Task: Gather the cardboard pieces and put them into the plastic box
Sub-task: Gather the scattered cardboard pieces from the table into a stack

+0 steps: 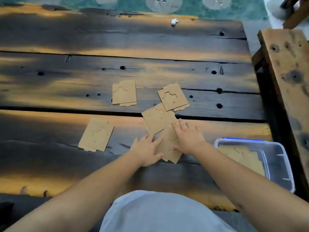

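Several flat brown cardboard pieces lie on the dark wooden table (66,164). The nearest cardboard piece (168,144) lies between my hands. My left hand (147,151) rests on its left edge with fingers spread. My right hand (188,136) presses flat on its right side and touches the overlapping piece (158,118) above it. Further pieces lie at the left (96,134), the middle back (124,93) and the right back (173,97). The clear plastic box (282,156) stands at the right near edge, with cardboard (242,158) inside.
A rough wooden bench (287,64) runs along the table's right side. A small white crumpled scrap (174,22) lies near the far table edge. Gaps run between the table planks. Beyond the table is a green patterned floor.
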The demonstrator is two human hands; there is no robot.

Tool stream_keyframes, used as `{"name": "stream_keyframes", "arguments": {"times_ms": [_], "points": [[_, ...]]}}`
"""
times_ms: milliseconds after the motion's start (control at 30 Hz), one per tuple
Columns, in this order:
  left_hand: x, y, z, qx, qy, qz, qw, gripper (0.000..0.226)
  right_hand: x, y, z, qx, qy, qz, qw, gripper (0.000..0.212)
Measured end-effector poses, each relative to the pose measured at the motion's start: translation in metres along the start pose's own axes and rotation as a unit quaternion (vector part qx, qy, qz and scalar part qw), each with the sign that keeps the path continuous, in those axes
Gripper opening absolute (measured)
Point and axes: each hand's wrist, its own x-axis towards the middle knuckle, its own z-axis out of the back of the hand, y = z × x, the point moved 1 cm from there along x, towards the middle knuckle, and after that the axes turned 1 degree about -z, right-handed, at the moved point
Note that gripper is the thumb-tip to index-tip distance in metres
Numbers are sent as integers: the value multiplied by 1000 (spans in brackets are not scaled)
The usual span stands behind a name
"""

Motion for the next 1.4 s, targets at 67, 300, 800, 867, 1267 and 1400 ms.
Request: {"name": "stream_keyframes", "arguments": {"times_ms": [67, 300, 800, 867, 1267, 1400], "points": [[0, -4, -5, -32, 16, 4, 999, 68, 8, -1, -2, 7, 13, -10, 1000, 106], [-6, -8, -35, -68, 66, 21, 995, 65, 19, -4, -21, -9, 66, -5, 998, 83], [7, -19, -23, -498, 87, 242, 828, 62, 9, 8, -34, 172, 75, -102, 977, 83], [6, -16, -23, -603, 64, 285, 742, 54, 7, 9, -35, 200, 76, -132, 968, 83], [0, 6, -31, -717, -2, 339, 609, 42, -17, 6, -47, 435, 82, -154, 883, 24], [-9, 17, -30, -660, 10, 312, 683, 25, -28, 7, -47, 514, 72, -158, 840, 17]]}}
